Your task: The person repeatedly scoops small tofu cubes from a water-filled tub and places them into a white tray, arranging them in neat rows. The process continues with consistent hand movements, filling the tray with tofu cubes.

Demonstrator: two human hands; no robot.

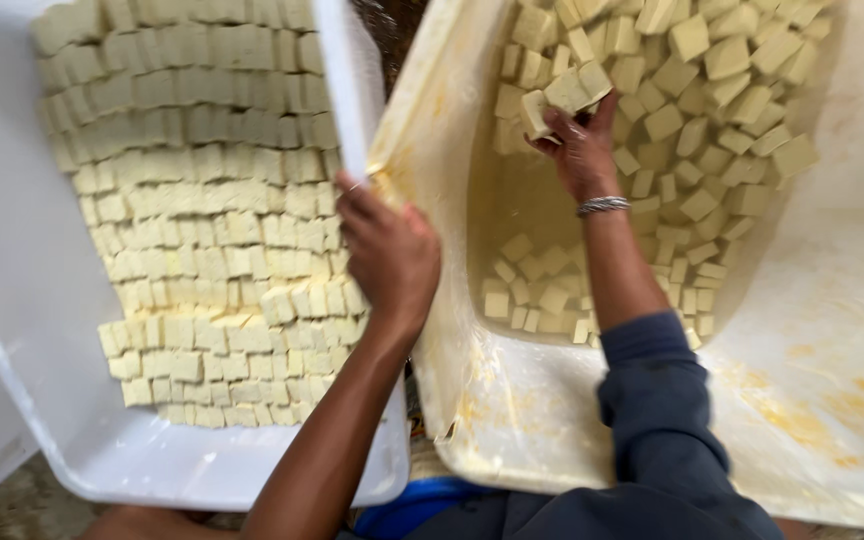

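One view only — a head-worn camera looking steeply down, close over the work. It faces forward across a white tray (22,300) on the left and a pale tub (812,380) on the right — both cropped by the frame edges, the person's forearms entering from the bottom.

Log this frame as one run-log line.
left hand: grips tub rim | right hand: holds cubes over tub | tray: cubes in rows
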